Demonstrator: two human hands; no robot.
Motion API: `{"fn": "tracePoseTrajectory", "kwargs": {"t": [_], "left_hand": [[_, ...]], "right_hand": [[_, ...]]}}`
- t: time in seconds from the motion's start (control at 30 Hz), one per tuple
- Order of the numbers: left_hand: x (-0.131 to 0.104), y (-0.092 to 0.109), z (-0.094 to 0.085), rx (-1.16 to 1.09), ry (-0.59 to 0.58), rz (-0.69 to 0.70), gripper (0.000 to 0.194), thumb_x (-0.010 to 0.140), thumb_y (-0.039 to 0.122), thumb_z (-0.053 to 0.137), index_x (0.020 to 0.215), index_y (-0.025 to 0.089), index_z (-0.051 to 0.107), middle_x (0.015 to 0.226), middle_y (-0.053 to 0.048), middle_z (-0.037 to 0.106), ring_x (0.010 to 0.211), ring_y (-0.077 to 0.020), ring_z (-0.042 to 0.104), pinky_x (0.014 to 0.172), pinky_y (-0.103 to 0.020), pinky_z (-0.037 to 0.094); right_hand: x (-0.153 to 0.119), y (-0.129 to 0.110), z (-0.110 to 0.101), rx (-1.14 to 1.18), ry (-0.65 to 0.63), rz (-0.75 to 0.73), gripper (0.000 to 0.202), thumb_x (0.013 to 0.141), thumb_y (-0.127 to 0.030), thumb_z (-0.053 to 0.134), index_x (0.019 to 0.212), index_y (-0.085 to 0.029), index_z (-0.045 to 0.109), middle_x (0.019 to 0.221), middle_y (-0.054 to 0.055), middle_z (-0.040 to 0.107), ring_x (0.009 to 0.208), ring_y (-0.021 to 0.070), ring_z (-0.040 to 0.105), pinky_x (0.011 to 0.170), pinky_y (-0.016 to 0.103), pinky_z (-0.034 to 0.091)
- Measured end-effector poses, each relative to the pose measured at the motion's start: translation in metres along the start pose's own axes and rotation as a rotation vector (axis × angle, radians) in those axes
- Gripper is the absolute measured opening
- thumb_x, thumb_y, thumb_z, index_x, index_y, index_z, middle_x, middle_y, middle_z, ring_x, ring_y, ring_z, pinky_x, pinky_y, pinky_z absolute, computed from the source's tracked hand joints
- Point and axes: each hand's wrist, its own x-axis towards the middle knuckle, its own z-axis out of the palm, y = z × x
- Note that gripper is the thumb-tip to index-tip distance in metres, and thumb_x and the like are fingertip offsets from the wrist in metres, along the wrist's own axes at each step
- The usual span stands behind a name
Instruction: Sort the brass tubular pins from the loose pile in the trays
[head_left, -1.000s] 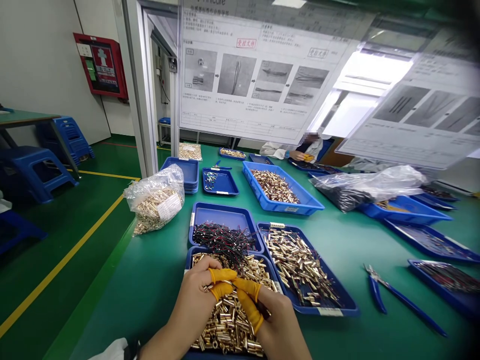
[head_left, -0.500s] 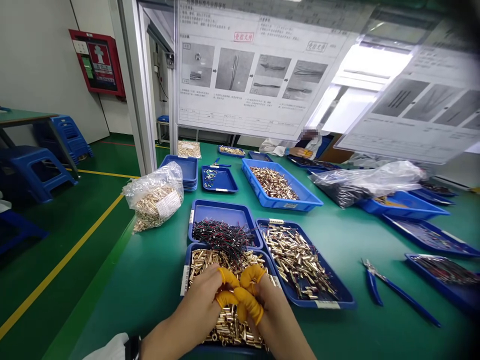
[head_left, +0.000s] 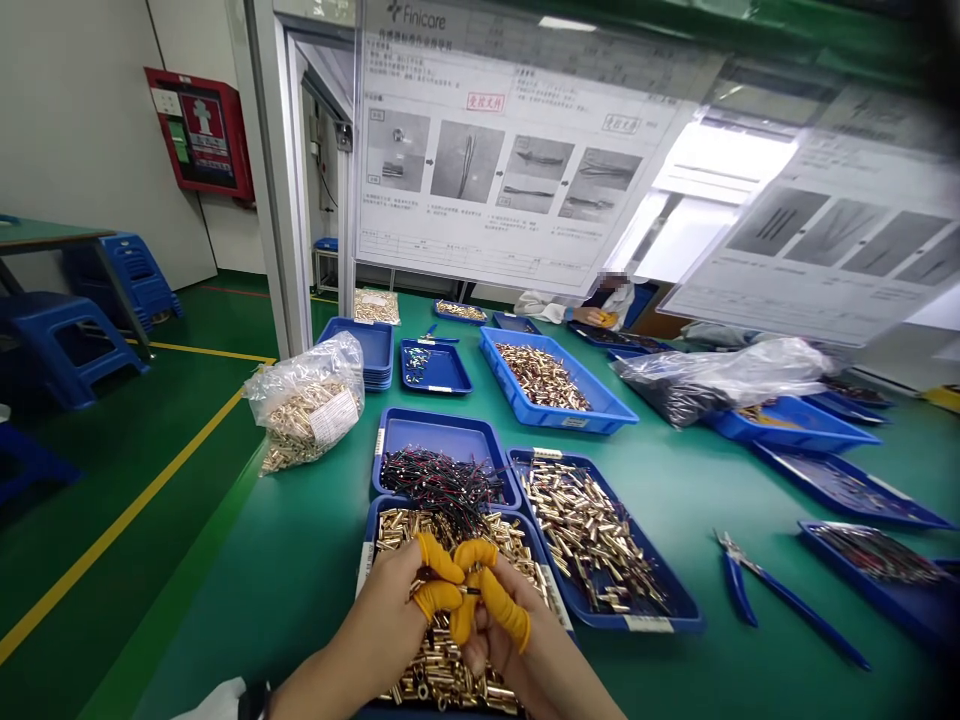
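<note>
My left hand [head_left: 396,612] and my right hand [head_left: 504,606] meet over a blue tray heaped with brass-coloured metal sleeves [head_left: 450,672]. Yellow cots cover the thumb and index fingertips of both. Pinched in the right fingers is a small dark piece with a metallic end [head_left: 470,590]; its exact kind is too small to tell. The left fingertips are closed beside it, and what they grip is hidden. Just beyond, black and red wire leads [head_left: 442,478] lie in a second tray and spill over the sleeves. Sleeves with wires fitted [head_left: 592,525] fill the tray at right.
Blue-handled pliers [head_left: 787,600] lie on the green table at right, near a tray of dark leads [head_left: 877,555]. A plastic bag of sleeves [head_left: 311,400] stands left. Farther back is a deep blue bin [head_left: 570,420]. Instruction sheets [head_left: 495,150] hang above; another person [head_left: 607,305] sits beyond.
My fingers have parted slightly and the right hand has turned, so the small dark piece now shows between them. The view has shifted a little.
</note>
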Motion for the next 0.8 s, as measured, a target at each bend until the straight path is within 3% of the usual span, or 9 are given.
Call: {"fn": "tracePoseTrajectory", "kwargs": {"t": [0.3, 0.43, 0.6, 0.67, 0.7, 0.8], "left_hand": [[-0.002, 0.001, -0.001, -0.061, -0.041, -0.006, 0.009, 0.077, 0.022, 0.055, 0.072, 0.017, 0.059, 0.073, -0.003, 0.061, 0.075, -0.0191, 0.055, 0.065, -0.025, 0.041], [-0.003, -0.001, 0.001, 0.017, 0.001, -0.021, 0.009, 0.078, 0.020, 0.055, 0.069, 0.017, 0.058, 0.073, -0.002, 0.060, 0.075, -0.0182, 0.054, 0.066, -0.025, 0.041], [0.000, 0.001, 0.003, 0.253, -0.010, -0.038, 0.010, 0.079, 0.014, 0.049, 0.078, 0.019, 0.058, 0.083, -0.003, 0.062, 0.079, -0.0196, 0.054, 0.070, -0.027, 0.041], [0.000, 0.002, 0.002, 0.432, -0.060, -0.011, 0.016, 0.075, 0.008, 0.051, 0.084, 0.019, 0.057, 0.095, -0.006, 0.060, 0.090, -0.0227, 0.053, 0.076, -0.031, 0.041], [0.000, 0.001, 0.001, 0.545, -0.099, 0.006, 0.020, 0.072, 0.004, 0.052, 0.085, 0.018, 0.057, 0.100, -0.007, 0.058, 0.094, -0.0251, 0.051, 0.078, -0.033, 0.040], [-0.001, -0.001, 0.000, 0.845, -0.265, 0.071, 0.029, 0.064, -0.003, 0.054, 0.086, 0.017, 0.058, 0.102, -0.011, 0.056, 0.097, -0.0304, 0.048, 0.078, -0.039, 0.039]], "right_hand": [[0.006, 0.013, -0.001, -0.039, 0.017, -0.050, 0.040, 0.063, -0.048, 0.073, 0.072, -0.017, 0.049, 0.046, -0.008, 0.053, 0.029, 0.0007, 0.044, 0.030, 0.007, 0.034], [0.012, 0.024, -0.003, -0.101, 0.049, -0.097, 0.040, 0.064, -0.049, 0.072, 0.075, -0.018, 0.049, 0.047, -0.008, 0.053, 0.027, 0.0011, 0.040, 0.027, 0.008, 0.032], [0.001, 0.002, -0.010, -0.234, 0.107, -0.147, 0.035, 0.069, -0.048, 0.067, 0.078, -0.019, 0.050, 0.045, -0.006, 0.056, 0.031, 0.0046, 0.044, 0.031, 0.012, 0.032], [-0.008, -0.021, -0.029, -0.372, 0.225, -0.231, 0.035, 0.069, -0.048, 0.066, 0.084, -0.020, 0.050, 0.047, -0.004, 0.059, 0.035, 0.0080, 0.048, 0.034, 0.015, 0.035], [-0.012, -0.034, -0.042, -0.488, 0.343, -0.303, 0.034, 0.071, -0.049, 0.061, 0.088, -0.021, 0.050, 0.049, -0.003, 0.060, 0.038, 0.0109, 0.051, 0.037, 0.019, 0.038], [-0.016, -0.068, -0.078, -1.130, 0.721, -0.326, 0.022, 0.071, -0.039, 0.056, 0.082, -0.020, 0.053, 0.060, 0.004, 0.064, 0.043, 0.0186, 0.055, 0.041, 0.029, 0.041]]}}
